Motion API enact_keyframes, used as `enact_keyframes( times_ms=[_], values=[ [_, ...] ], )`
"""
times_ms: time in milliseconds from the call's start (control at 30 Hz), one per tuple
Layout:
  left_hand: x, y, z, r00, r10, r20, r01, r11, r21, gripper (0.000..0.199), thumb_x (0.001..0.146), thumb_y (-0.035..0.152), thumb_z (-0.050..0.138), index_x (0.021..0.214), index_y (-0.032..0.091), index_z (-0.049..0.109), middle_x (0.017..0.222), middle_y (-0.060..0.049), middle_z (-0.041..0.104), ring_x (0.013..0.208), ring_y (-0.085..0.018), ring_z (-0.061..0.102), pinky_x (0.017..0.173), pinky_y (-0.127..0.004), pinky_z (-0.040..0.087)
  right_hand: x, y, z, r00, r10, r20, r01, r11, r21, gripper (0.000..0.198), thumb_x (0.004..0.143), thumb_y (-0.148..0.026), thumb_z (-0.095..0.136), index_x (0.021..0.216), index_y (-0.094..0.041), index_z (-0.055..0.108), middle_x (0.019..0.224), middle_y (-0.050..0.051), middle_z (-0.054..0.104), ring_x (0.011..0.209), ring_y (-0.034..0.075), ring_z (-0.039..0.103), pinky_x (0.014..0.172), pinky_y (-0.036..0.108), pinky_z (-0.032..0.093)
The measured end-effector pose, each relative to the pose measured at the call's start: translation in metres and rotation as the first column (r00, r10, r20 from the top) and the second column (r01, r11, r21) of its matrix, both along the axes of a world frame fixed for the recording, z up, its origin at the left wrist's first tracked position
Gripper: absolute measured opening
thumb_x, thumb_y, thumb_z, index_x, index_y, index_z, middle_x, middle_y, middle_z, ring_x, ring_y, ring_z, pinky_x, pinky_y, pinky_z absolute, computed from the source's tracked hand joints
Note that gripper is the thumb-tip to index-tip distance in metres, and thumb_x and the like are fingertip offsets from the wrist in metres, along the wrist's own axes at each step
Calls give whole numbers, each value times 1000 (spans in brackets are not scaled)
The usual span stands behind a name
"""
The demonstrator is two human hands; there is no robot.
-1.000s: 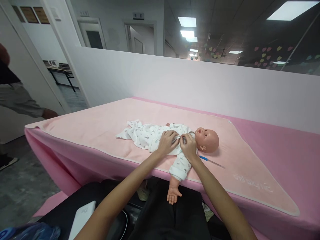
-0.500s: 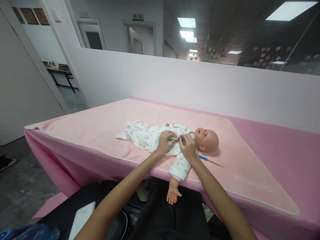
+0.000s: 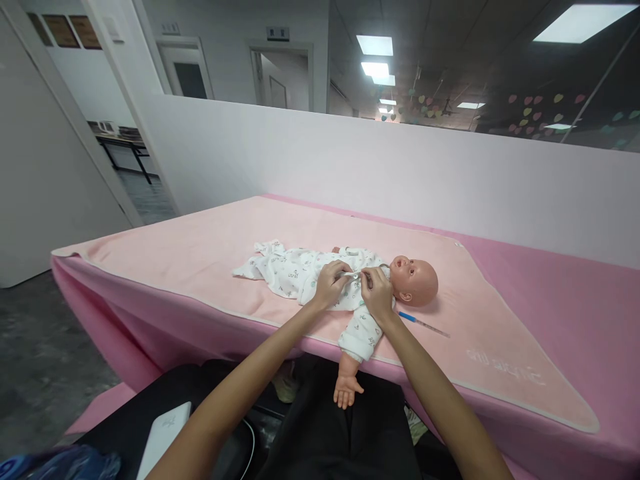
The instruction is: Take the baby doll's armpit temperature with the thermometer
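Left hand (image 3: 329,288) and right hand (image 3: 379,295), both bare, with slender fingers (image 3: 339,267); the bare forearms (image 3: 267,357) broaden away from the fingers. Nearer the viewer than the fingers: black trousers (image 3: 370,433), marked by a central seam or fold. Pale shoes (image 3: 286,388), largely hidden, appear left and right of the fingers, lower down.

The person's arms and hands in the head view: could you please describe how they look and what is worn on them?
Both the left forearm and the right forearm are slender, with no sleeve in sight. The left hand and right hand are ungloved. No watch, bracelet or marking shows; rings are too small to judge.
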State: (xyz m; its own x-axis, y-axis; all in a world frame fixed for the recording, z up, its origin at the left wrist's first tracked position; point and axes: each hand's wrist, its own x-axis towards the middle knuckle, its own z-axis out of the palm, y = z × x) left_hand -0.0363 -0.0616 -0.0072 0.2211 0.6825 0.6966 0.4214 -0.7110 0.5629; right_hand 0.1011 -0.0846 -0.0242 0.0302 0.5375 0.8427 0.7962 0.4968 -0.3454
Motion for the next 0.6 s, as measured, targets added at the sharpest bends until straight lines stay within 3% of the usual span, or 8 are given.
enact_keyframes(
  times_ms=[333,467,600],
  values=[
    [3,0,-4,988,38,-148,-28,997,72,25,89,33,35,80,19,54,89,-3,58,84,-16,52,79,-31,38,0,0,0,1000,-13,7,13,1000,-1,19,86,-21,40,82,-19,58,77,3,60,66,13,54,59,23,40],
    [4,1,-4,993,73,-97,-67,996,58,24,89,33,35,82,20,53,91,-3,59,87,-16,51,80,-31,39,0,0,1,1000,-3,-13,3,1000,1,19,87,-21,40,82,-18,58,77,4,59,67,13,53,61,23,41],
    [3,-1,-5,983,169,-65,-156,973,170,18,88,33,41,92,21,55,101,-4,58,98,-18,48,88,-34,36,1,1,0,1000,-8,-17,8,1000,8,20,87,-21,39,82,-18,58,76,4,58,66,13,52,60,24,40]
  ],
)
